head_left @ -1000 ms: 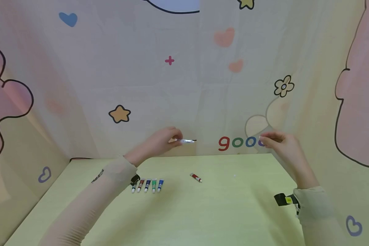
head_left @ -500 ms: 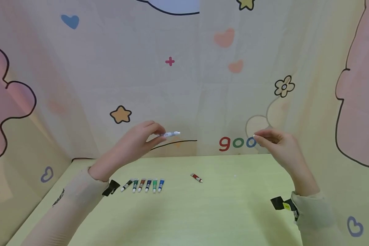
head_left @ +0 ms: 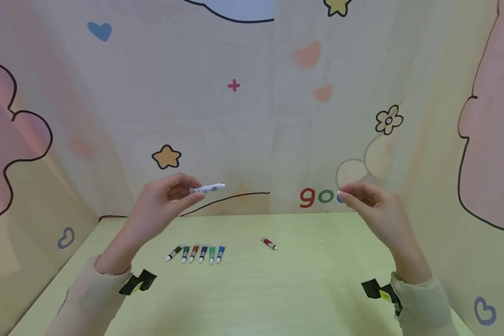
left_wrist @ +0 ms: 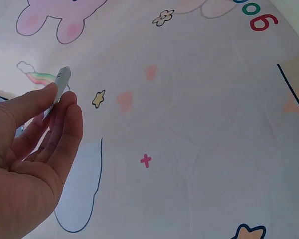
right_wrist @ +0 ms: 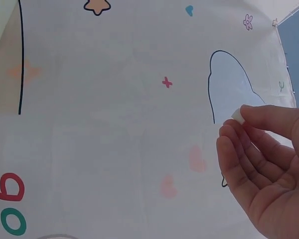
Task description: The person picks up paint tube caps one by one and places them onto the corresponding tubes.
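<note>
My left hand (head_left: 164, 200) is raised at the left and pinches a white paint tube (head_left: 207, 188) between thumb and fingertips. The tube's nozzle end points right and slightly up in the head view. In the left wrist view the same paint tube (left_wrist: 63, 78) sticks out past the thumb tip, its rear end hidden by the fingers. At the right, my right hand (head_left: 375, 210) is raised too, pinching a small white cap (head_left: 339, 193). The right wrist view shows this cap (right_wrist: 237, 116) between thumb and forefinger. Both hands are above the table, well apart.
Several paint tubes (head_left: 203, 254) lie in a row on the pale table (head_left: 277, 289), caps toward me. A red paint tube (head_left: 269, 243) lies alone right of them. A tiny white speck (head_left: 321, 241) is further right. A printed cloth (head_left: 252, 130) hangs behind.
My left hand has moved left with the white paint tube, which now tilts up slightly. A dark tube in the row has come into sight. My right hand has drifted a little left with the cap.
</note>
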`<move>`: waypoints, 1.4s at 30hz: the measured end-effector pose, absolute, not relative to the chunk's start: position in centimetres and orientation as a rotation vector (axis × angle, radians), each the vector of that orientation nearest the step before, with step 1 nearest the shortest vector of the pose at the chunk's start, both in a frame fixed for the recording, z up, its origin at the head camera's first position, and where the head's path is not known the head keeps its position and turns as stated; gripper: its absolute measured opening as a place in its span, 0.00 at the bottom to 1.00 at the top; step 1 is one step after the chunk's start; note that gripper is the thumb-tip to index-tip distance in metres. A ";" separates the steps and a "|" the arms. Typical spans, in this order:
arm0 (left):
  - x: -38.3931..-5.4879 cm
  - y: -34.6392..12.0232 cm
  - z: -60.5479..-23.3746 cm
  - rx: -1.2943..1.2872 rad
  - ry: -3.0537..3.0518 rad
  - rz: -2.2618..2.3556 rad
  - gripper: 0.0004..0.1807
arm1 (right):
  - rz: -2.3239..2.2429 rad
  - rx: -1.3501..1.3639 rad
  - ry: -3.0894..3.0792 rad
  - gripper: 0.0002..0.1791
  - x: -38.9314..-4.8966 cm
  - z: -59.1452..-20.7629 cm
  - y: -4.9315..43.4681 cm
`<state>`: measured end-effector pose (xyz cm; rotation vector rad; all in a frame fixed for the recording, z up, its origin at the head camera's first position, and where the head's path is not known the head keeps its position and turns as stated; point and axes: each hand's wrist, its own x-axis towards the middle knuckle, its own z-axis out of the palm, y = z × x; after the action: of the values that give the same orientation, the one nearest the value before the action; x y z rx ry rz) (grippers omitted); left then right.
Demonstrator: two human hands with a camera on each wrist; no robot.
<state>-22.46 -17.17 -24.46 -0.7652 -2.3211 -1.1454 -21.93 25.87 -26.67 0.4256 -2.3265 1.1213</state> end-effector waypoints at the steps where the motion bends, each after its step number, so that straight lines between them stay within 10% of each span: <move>1: -22.2 -17.4 -24.6 -0.744 -2.324 -1.155 0.10 | 1.130 0.427 -2.323 0.15 -21.8 -26.7 25.8; 42: -18.0 -15.7 -31.1 -0.720 -2.166 -1.571 0.12 | 1.569 0.639 -2.128 0.08 -18.9 -30.7 19.3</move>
<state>-17.97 -15.67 -31.14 -0.7199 -2.1657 -1.5707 -18.86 19.35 -30.70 0.6385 -2.1276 1.5687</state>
